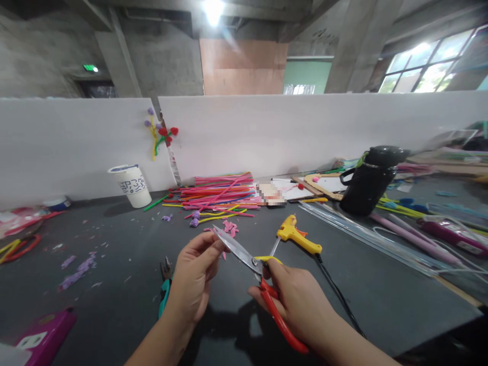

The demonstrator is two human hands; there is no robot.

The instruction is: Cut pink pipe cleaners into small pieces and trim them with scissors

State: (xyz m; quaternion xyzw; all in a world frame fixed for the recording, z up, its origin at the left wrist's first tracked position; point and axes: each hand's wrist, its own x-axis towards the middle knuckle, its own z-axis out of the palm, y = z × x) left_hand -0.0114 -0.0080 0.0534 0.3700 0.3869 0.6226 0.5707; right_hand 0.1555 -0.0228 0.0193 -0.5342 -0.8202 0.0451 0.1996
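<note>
Red-handled scissors [241,252] are gripped in my right hand [301,292], blades pointing up and left, looking closed or nearly so. The blade tips reach the fingertips of my left hand [196,272], whose thumb and fingers are pinched together; what they hold is too small to make out. A yellow stem [268,258] shows beside my right hand's fingers; I cannot tell whether it is held. Just beyond the blades lie cut pink fuzzy pieces [229,228]. Teal-handled pliers [165,290] lie left of my left wrist, partly hidden.
A yellow glue gun [297,235] with a black cord lies right of the scissors. Behind are a bundle of pipe cleaners [217,194], a white cup [133,188] and a black flask [369,183]. Purple scraps [80,271] and a purple power strip [46,335] lie left.
</note>
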